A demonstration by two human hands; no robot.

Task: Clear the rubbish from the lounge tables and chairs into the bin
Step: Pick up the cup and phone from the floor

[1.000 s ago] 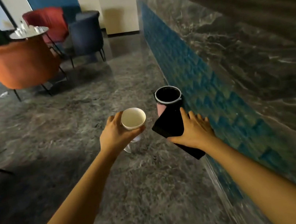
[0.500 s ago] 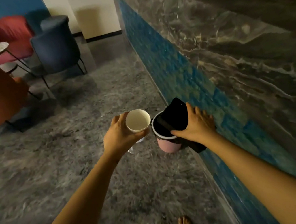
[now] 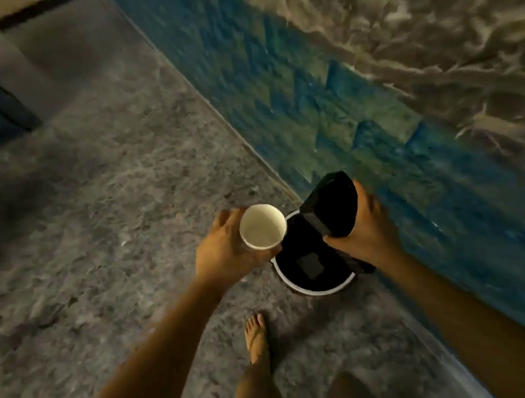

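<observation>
A white-rimmed bin [image 3: 319, 290] is seen standing on the floor [image 3: 116, 186], just beside a blue tiled wall [image 3: 308, 106]. An empty paper cup [image 3: 261, 226] is gripped upright by the left hand [image 3: 224, 252] over the bin's left rim. A black packet [image 3: 330, 209] is clamped in the right hand [image 3: 367, 227] above the bin's far right edge. A bare foot [image 3: 257, 336] is planted near the bin's near side.
</observation>
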